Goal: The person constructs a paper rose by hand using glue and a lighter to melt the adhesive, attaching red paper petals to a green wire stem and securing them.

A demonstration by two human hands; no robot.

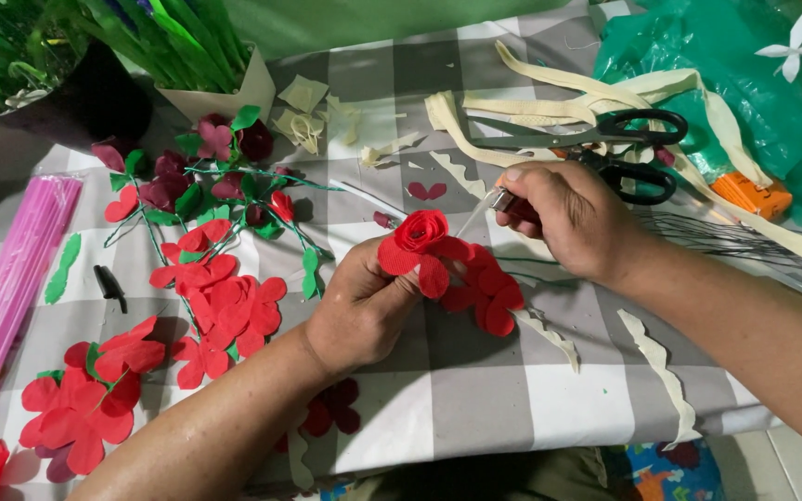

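My left hand [361, 311] holds a red paper rose [422, 234] with loose red petals [480, 283] hanging to its right. My right hand [563, 215] is closed on a small metal-tipped tool [498, 199] whose thin point reaches toward the rose from the right. Both hands work above a grey and white checked tablecloth [475, 390].
Red paper petals [229, 311] and wired flower stems with green leaves [225, 190] lie at left. A bundle of pink straws [11, 278] is at the far left. Black-handled scissors [605, 139], cream paper strips [549, 102], a green plastic bag [726, 83] and thin wires [726, 237] sit at right.
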